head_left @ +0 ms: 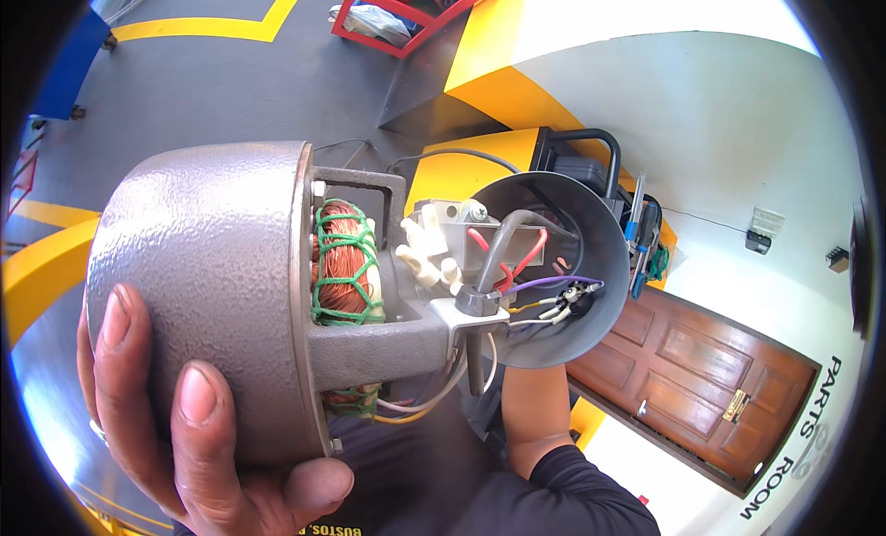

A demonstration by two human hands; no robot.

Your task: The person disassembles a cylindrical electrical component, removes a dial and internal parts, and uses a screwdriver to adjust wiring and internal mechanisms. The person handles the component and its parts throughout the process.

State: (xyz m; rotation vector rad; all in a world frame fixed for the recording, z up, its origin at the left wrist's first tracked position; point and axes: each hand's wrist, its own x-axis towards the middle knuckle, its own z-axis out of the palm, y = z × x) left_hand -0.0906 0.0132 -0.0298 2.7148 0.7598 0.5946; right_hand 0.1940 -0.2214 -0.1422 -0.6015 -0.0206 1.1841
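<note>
1. One left hand had its grip wrapped round the grey motor housing, with the fingers on the left and the thumb at the near edge; the right forearm reached up behind the dark grey shell, which hid the right hand, so I could not tell the state of that grip.
2. The housing was held up at the left; the copper winding, laced in green, showed just to its right; farther right, white connectors, a thick cable and a purple wire lay exposed beside or inside the shell's open mouth.
3. The step in hand seemed to be steadying the opened motor with its wiring bare to view.
4. The next move, I judged, called for support at both ends; the purple wire needed slack, since drawing the shell away could have strained it.
</note>
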